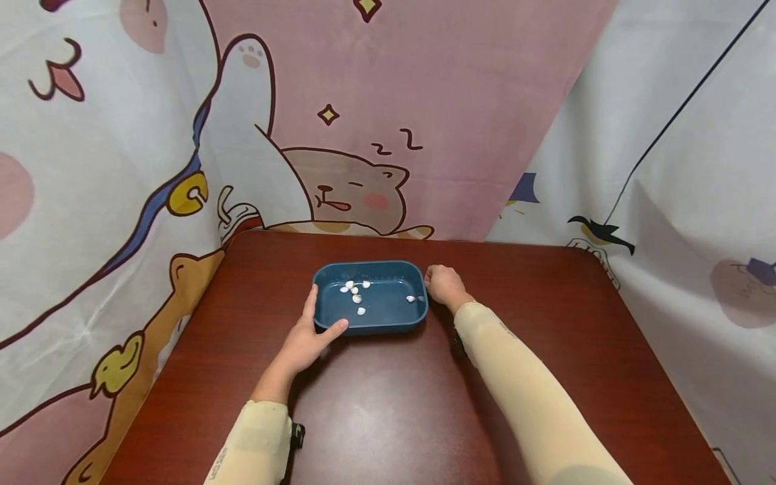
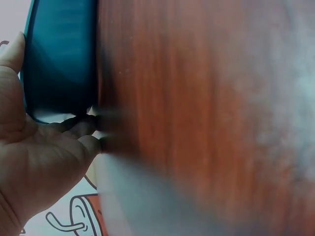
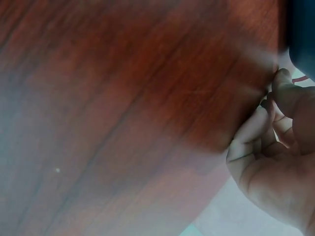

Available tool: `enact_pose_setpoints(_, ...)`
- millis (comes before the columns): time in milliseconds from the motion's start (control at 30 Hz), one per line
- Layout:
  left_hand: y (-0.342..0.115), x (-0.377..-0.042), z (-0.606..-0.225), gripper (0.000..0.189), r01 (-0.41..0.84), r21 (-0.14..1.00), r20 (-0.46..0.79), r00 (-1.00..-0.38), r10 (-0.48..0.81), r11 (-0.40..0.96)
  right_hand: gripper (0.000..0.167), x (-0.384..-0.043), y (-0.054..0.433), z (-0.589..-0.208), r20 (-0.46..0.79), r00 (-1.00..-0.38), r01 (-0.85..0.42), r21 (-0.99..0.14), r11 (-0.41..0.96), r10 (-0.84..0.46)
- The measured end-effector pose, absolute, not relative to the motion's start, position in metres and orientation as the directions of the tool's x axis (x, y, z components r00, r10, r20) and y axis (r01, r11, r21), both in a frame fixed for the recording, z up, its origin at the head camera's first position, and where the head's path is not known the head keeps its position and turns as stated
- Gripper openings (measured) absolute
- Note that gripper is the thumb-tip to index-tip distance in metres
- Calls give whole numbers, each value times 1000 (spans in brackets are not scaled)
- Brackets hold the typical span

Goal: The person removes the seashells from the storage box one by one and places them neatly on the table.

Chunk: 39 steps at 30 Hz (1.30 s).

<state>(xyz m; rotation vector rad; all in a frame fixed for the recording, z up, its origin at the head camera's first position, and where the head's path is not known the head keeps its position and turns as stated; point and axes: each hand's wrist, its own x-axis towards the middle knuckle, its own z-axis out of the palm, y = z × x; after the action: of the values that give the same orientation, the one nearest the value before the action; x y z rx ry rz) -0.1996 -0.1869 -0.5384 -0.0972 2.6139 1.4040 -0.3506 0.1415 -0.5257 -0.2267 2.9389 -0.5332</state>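
Observation:
A blue rectangular tray (image 1: 370,330) with raised walls and rounded corners stands on the table. Several small white shell-like pieces (image 1: 356,299) lie inside, mostly toward its left, with one piece (image 1: 410,298) near the right end. My left hand (image 1: 306,340) grips the tray's near left corner, thumb at the front rim and index finger along the left wall. In the left wrist view, its other fingers curl at the tray's lower edge. Just outside the right wall, my right hand (image 1: 447,286) is curled, fingertips low at the tabletop in the right wrist view; nothing shows between them.
The reddish-brown wooden table (image 1: 545,377) extends around the tray and reaches the backdrop. Cartoon-printed cloth (image 1: 455,101) hangs behind and along both sides. A tiny pale speck (image 3: 57,170) lies on the wood in the right wrist view.

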Motion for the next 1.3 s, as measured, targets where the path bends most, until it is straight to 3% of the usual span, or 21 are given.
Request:
enact_pose_setpoints(600, -184, -198, -536, 112, -129, 826, -172, -985, 28, 549, 18, -350, 144, -528, -148, -973, -116, -347, 931, -177)
enact_pose_setpoints(833, -184, -197, -535, 113, -132, 824, -173, -985, 23, 551, 19, -349, 146, -524, -213, -953, -127, -368, 921, -217)
enact_pose_setpoints(1300, -181, -196, -536, 111, -126, 825, -157, -988, 9, 552, 11, -349, 142, -517, -267, -933, -154, -312, 938, -242)
